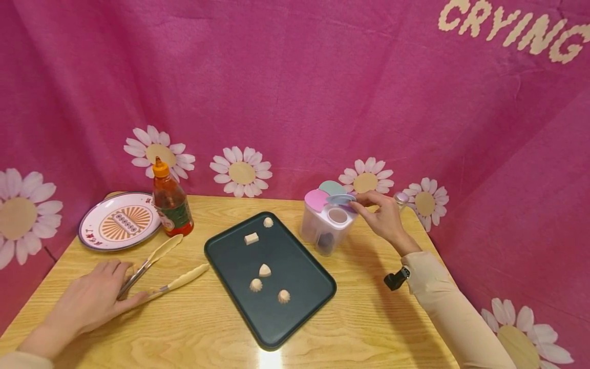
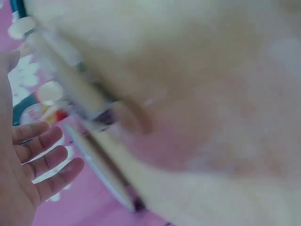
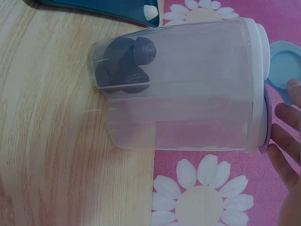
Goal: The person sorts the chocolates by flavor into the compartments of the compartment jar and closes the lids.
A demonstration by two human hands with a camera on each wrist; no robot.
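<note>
As the right hand (image 1: 383, 215) pinches the blue lid (image 1: 340, 199) near the surface's (image 1: 378, 312) far-right corner (left hand (image 1: 94, 292) loose by tongs (image 1: 185, 279)), gentleness should prevent tipping.

Right hand (image 1: 383, 214) pinches blue lid (image 1: 339, 200); left hand (image 1: 94, 294) by tongs (image 1: 188, 277).

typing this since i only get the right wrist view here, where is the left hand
Observer: The head view shows the left hand at the handle end of the tongs.
Operator: ok and what's on the tray, i see just a bit of it
Observer: Five pale pieces lie spread over it.
Operator: any lids on the container that i can't see
Observer: Yes, the head view also shows a pink lid and a green lid on top.
</note>
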